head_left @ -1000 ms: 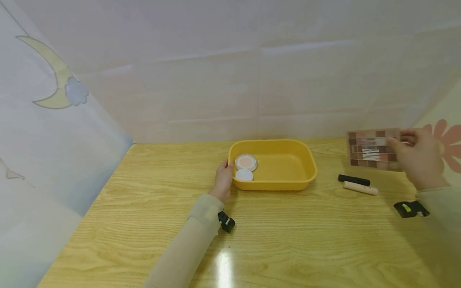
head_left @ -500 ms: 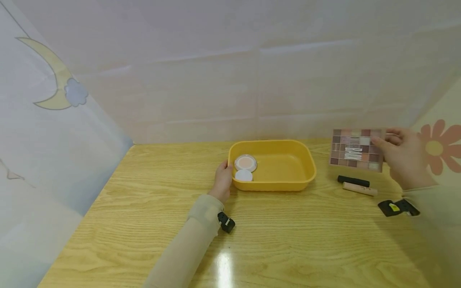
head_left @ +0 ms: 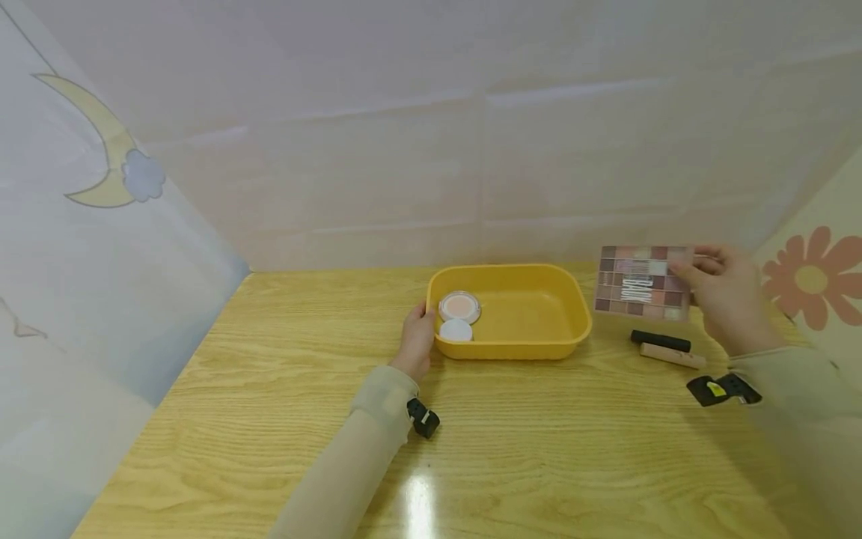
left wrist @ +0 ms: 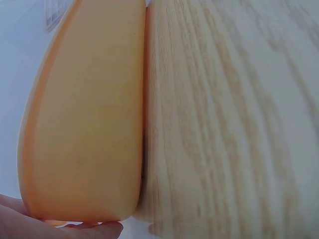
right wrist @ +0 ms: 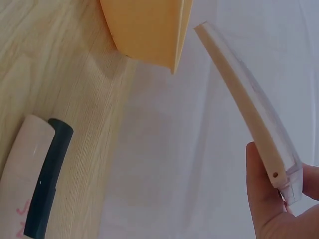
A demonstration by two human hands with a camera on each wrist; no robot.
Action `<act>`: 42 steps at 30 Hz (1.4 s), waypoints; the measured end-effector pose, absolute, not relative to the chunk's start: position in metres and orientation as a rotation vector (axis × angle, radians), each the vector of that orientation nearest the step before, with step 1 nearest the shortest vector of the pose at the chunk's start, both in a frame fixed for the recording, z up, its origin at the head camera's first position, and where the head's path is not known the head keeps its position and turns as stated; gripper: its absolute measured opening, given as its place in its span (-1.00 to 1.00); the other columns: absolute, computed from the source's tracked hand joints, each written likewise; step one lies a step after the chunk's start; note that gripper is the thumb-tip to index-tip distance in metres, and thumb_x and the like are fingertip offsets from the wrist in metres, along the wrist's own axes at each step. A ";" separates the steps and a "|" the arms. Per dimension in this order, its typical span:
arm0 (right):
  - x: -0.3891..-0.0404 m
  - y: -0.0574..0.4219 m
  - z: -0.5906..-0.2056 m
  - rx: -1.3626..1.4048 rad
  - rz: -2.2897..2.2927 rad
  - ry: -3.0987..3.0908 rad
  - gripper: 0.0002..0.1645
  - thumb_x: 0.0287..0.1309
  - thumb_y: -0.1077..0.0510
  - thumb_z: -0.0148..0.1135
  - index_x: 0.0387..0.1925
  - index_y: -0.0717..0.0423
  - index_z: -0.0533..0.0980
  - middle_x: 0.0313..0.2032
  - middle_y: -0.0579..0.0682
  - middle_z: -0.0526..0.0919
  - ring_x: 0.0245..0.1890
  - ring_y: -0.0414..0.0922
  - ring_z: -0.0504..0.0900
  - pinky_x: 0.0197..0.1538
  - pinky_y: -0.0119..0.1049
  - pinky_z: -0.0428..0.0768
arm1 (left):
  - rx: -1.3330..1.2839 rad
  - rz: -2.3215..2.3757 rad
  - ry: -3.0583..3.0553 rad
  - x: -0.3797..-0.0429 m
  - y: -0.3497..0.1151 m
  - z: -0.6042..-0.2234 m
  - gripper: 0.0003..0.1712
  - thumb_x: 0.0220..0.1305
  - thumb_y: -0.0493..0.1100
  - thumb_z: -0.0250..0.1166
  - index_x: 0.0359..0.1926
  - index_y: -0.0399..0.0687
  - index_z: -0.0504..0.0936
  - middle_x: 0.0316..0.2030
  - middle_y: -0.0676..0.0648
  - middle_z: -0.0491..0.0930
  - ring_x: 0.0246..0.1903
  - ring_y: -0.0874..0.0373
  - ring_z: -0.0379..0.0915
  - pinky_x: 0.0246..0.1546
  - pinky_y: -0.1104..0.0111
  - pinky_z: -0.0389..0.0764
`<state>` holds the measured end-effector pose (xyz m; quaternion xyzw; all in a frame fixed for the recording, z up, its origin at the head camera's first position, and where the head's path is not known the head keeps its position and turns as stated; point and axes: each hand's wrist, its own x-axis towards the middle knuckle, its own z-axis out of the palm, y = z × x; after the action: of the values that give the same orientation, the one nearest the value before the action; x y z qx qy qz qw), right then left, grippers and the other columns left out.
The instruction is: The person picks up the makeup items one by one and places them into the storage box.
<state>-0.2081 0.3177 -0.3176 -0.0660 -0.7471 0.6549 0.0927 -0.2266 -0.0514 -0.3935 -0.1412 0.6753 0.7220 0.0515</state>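
An eyeshadow palette (head_left: 616, 288) with a clear lid and many coloured squares is pinched at its right end by my right hand (head_left: 730, 299). It is held up off the table, just right of the yellow plastic basin (head_left: 532, 349). In the right wrist view the palette (right wrist: 244, 107) shows edge-on between thumb and fingers. My left hand (head_left: 415, 340) grips the basin's left end, at the rim and wall; the left wrist view shows fingers (left wrist: 94, 230) against that end. Inside the basin's left side lie a round compact (head_left: 460, 307) and a white round-lidded item (head_left: 456, 330).
On the wooden table (head_left: 525, 449), right of the basin, a black tube (head_left: 660, 341) and a pale pink tube (head_left: 672, 355) lie side by side beneath the palette. A fabric backdrop (head_left: 377, 172) stands along the table's back edge.
My right hand has carried the palette leftward, closer to the basin. My left hand and the basin have stayed in place.
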 end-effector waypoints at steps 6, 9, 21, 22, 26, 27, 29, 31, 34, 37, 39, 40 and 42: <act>-0.213 0.312 -0.319 -0.146 2.080 -2.150 -0.66 0.28 0.12 0.23 -0.01 -0.03 0.31 -0.22 -0.21 0.46 -0.34 -0.39 0.55 -0.42 -0.53 0.56 | -0.438 2.192 2.045 -0.227 -0.052 -0.393 -0.45 0.56 -0.20 -0.16 0.46 -0.30 0.10 0.44 -0.24 0.10 0.42 -0.07 -0.02 0.40 0.13 0.08; -0.214 0.308 -0.319 -0.120 2.042 -2.192 -0.65 0.29 0.10 0.22 0.01 -0.04 0.29 -0.21 -0.22 0.46 -0.33 -0.40 0.56 -0.41 -0.53 0.56 | -0.440 2.186 2.036 -0.227 -0.052 -0.393 -0.45 0.56 -0.19 -0.16 0.47 -0.30 0.09 0.44 -0.24 0.09 0.42 -0.07 -0.03 0.40 0.13 0.09; -0.220 0.293 -0.316 -0.112 1.962 -2.261 -0.76 0.33 0.16 0.16 -0.07 -0.11 0.31 -0.25 -0.28 0.48 -0.37 -0.40 0.54 -0.45 -0.52 0.53 | -0.443 2.175 2.051 -0.228 -0.050 -0.392 -0.46 0.56 -0.20 -0.15 0.46 -0.30 0.13 0.43 -0.24 0.13 0.41 -0.06 0.01 0.40 0.12 0.10; -0.221 0.292 -0.317 -0.112 1.943 -2.280 -0.74 0.33 0.15 0.16 -0.02 -0.06 0.31 -0.25 -0.28 0.48 -0.37 -0.41 0.54 -0.45 -0.52 0.53 | -0.444 2.174 2.051 -0.228 -0.050 -0.392 -0.46 0.56 -0.20 -0.15 0.46 -0.30 0.12 0.43 -0.23 0.13 0.41 -0.05 0.00 0.40 0.13 0.10; -0.224 0.286 -0.314 -0.130 1.820 -2.403 -0.45 0.37 0.12 0.11 0.27 0.24 0.21 -0.22 -0.30 0.44 -0.35 -0.44 0.51 -0.41 -0.53 0.54 | -0.448 2.169 2.048 -0.228 -0.050 -0.392 -0.45 0.56 -0.20 -0.15 0.47 -0.28 0.10 0.44 -0.22 0.10 0.42 -0.05 -0.02 0.40 0.13 0.09; -0.224 0.284 -0.314 -0.129 1.774 -2.442 -0.35 0.38 0.10 0.10 0.33 0.31 0.15 -0.21 -0.30 0.42 -0.34 -0.45 0.50 -0.40 -0.53 0.54 | -0.452 2.169 2.045 -0.228 -0.050 -0.392 -0.44 0.56 -0.19 -0.15 0.47 -0.28 0.09 0.44 -0.22 0.10 0.43 -0.04 -0.03 0.40 0.13 0.08; -0.225 0.281 -0.313 -0.118 1.732 -2.488 -0.24 0.39 0.08 0.07 0.41 0.39 0.03 -0.19 -0.27 0.42 -0.34 -0.45 0.49 -0.38 -0.52 0.55 | -0.454 2.169 2.045 -0.228 -0.050 -0.392 -0.44 0.56 -0.19 -0.15 0.47 -0.28 0.09 0.44 -0.22 0.09 0.43 -0.05 -0.04 0.40 0.13 0.08; -0.226 0.279 -0.312 -0.090 1.703 -2.526 -0.22 0.41 0.08 0.05 0.43 0.40 -0.01 -0.16 -0.23 0.42 -0.35 -0.45 0.50 -0.36 -0.51 0.56 | -0.452 2.169 2.050 -0.228 -0.050 -0.392 -0.45 0.56 -0.20 -0.15 0.47 -0.29 0.10 0.44 -0.23 0.10 0.42 -0.06 -0.03 0.40 0.12 0.09; -0.228 0.275 -0.311 -0.035 1.707 -2.550 -0.22 0.43 0.09 0.01 0.44 0.41 -0.03 -0.15 -0.18 0.43 -0.34 -0.43 0.52 -0.34 -0.48 0.59 | -0.449 2.170 2.058 -0.228 -0.049 -0.391 -0.46 0.55 -0.21 -0.15 0.46 -0.31 0.12 0.43 -0.25 0.12 0.42 -0.07 -0.01 0.40 0.12 0.10; -0.231 0.271 -0.310 0.021 1.729 -2.552 -0.24 0.43 0.11 0.00 0.43 0.43 -0.03 -0.18 -0.22 0.45 -0.33 -0.42 0.53 -0.34 -0.45 0.61 | -0.449 2.175 2.058 -0.227 -0.049 -0.391 -0.46 0.55 -0.21 -0.14 0.45 -0.32 0.13 0.42 -0.25 0.13 0.41 -0.06 0.00 0.40 0.13 0.10; -0.232 0.267 -0.310 0.033 1.734 -2.554 -0.26 0.42 0.12 0.01 0.42 0.42 0.00 -0.19 -0.21 0.46 -0.33 -0.41 0.53 -0.34 -0.43 0.62 | -0.446 2.178 2.056 -0.228 -0.048 -0.390 -0.46 0.55 -0.21 -0.14 0.45 -0.32 0.13 0.42 -0.25 0.13 0.41 -0.06 0.00 0.40 0.13 0.10; -0.234 0.266 -0.309 0.047 1.736 -2.559 -0.27 0.42 0.12 0.01 0.42 0.42 0.00 -0.16 -0.16 0.47 -0.33 -0.41 0.53 -0.34 -0.43 0.62 | -0.444 2.180 2.056 -0.228 -0.048 -0.390 -0.46 0.55 -0.21 -0.14 0.45 -0.32 0.12 0.42 -0.25 0.13 0.41 -0.06 0.00 0.40 0.13 0.10; -0.235 0.262 -0.309 0.068 1.734 -2.578 -0.27 0.43 0.12 0.00 0.41 0.43 0.01 -0.05 0.01 0.47 -0.33 -0.43 0.52 -0.34 -0.43 0.63 | -0.439 2.185 2.054 -0.228 -0.048 -0.390 -0.45 0.56 -0.21 -0.14 0.45 -0.33 0.12 0.42 -0.25 0.12 0.41 -0.07 0.00 0.40 0.13 0.10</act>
<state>-0.2355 0.2620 -0.3092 0.0219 -0.8295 0.5579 0.0167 -0.2279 -0.0483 -0.3905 -0.1446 0.6766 0.7199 0.0555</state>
